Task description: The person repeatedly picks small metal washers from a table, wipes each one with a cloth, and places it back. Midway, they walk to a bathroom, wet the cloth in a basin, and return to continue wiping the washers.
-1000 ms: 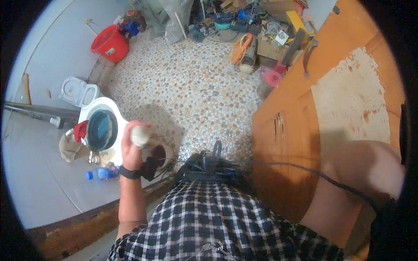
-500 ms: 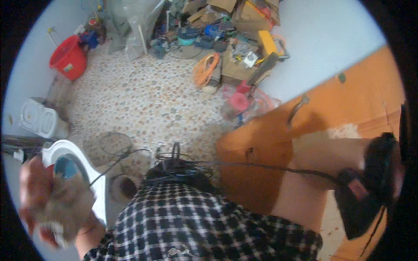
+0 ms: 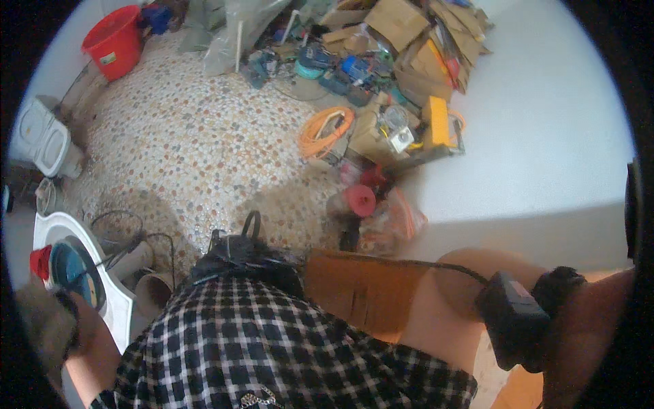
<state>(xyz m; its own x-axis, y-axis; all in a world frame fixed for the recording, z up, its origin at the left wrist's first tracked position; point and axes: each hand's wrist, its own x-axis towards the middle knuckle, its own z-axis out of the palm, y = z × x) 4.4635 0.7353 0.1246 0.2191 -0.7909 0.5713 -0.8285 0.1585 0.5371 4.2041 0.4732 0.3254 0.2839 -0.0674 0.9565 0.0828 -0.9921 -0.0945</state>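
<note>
Handling a brownish, cloth-like bundle (image 3: 41, 334) near left, beside the white basin (image 3: 121, 310), seems the step; I cannot tell the blurred left hand's (image 3: 52, 310) or right hand's (image 3: 603, 317) grip. Moving calls for steady fingers.

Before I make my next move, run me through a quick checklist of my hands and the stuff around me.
1. Left hand clearly visible: not ok, it is blurred at the picture's edge.
2. Right hand grip: cannot tell, it is dim at the opposite edge.
3. Teal basin within the white sink: ok.
4. Orange cord coiled: ok.
5. Red bucket apart from both hands: ok.
</note>
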